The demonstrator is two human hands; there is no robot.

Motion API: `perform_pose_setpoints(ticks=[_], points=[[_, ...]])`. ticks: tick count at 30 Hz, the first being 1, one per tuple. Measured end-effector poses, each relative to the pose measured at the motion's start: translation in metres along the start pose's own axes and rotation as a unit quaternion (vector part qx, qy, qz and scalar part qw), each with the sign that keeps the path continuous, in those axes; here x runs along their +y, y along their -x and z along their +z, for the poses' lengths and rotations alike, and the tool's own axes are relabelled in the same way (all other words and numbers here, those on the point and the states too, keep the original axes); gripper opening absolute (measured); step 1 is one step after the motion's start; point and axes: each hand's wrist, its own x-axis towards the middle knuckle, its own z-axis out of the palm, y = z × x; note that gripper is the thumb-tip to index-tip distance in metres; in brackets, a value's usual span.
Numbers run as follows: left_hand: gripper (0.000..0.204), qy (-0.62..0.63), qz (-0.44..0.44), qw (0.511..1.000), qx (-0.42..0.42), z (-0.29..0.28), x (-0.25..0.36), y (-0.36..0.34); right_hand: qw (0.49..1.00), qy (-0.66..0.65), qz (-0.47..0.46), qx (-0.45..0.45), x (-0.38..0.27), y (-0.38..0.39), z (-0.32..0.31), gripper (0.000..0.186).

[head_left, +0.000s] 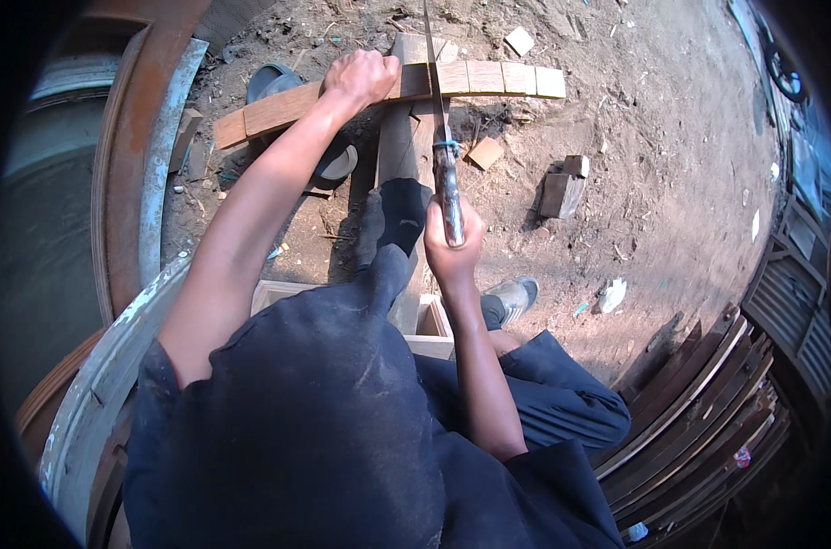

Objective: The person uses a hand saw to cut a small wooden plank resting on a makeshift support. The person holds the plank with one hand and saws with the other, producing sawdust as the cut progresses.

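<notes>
A gently curved wooden board (285,107), marked with several crosswise lines, lies across a thick wooden beam (399,142). My left hand (361,77) is closed over the board, a little left of the beam. My right hand (456,252) grips a handsaw (449,197) by its dark, worn handle, which has a blue tie at its top. The saw's thin blade points away from me and crosses the board just right of the beam. Whether the teeth are inside a cut cannot be made out. A foot in a black sock (403,212) rests on the beam.
Wood offcuts (485,153) and a small block (560,194) lie on the dirt ground. Dark clogs (337,163) sit left of the beam. Stacked curved boards (690,403) are at lower right. A brown wooden frame (127,156) and a pale curved piece (104,384) stand at left.
</notes>
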Motion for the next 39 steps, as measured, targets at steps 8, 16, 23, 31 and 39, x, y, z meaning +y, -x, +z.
perform_pose_setpoints(ticks=[8,16,23,31,39], points=[[0.049,0.022,0.029,0.998,-0.047,-0.021,0.012,0.010,1.000,-0.008,-0.009,-0.010,0.020,0.006,-0.014,0.008],[0.039,0.016,0.054,0.998,-0.005,0.004,-0.013,0.006,0.986,-0.141,0.094,0.008,0.025,-0.061,-0.013,0.014],[0.083,-0.104,0.145,0.982,0.069,-0.016,-0.062,0.066,0.996,-0.051,0.031,0.072,-0.007,-0.046,-0.078,0.016],[0.067,-0.084,0.146,0.986,0.007,-0.025,-0.066,0.055,0.993,-0.023,0.102,0.051,-0.008,-0.008,-0.113,0.017],[0.046,-0.087,0.211,0.972,0.063,0.002,-0.031,0.034,0.998,-0.019,0.052,-0.002,0.003,-0.005,-0.057,0.012]])
